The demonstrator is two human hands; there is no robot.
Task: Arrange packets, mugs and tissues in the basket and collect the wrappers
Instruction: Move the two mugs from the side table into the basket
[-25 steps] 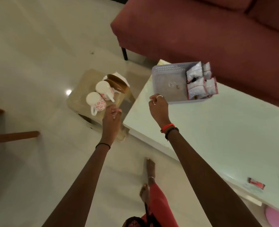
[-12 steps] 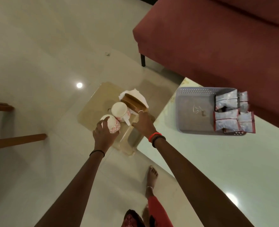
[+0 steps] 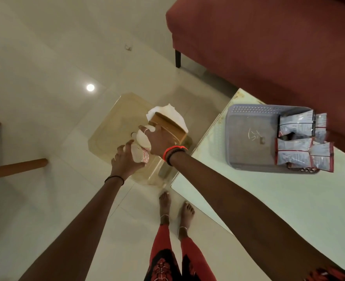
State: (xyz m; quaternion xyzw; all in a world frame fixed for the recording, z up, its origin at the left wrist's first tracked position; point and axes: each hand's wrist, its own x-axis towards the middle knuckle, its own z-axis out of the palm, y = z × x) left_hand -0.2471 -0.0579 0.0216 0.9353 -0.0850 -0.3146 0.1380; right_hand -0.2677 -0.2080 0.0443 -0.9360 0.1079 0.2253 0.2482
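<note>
The mugs were the business of the moment, two white ones with red print, both on the small translucent stool (image 3: 114, 126) left of the table (image 3: 269, 199). The nearer mug (image 3: 139, 155) was wrapped in the left hand (image 3: 125, 161), fingers curled round its body, and it sat tipped off upright, its long axis leaning with the mouth toward the left and far side. Just right and beyond, the right hand (image 3: 160, 138) closed over the second mug (image 3: 143, 136); its rim showed between the fingers, but whether it stood straight I could not tell. Touching that hand's far side stood the wooden tissue holder (image 3: 169, 128), white tissues (image 3: 167, 111) sticking out behind it. Further right, the grey basket (image 3: 248, 138) lay on the table's far corner, packets (image 3: 297, 138) stacked along its right end, the left part bare.

The risk, I judged, was the two mugs knocking together, since they nearly touched, or the right wrist tipping the holder off the stool as it lifted. A tilted mug gripped by the body could also slip.
</note>
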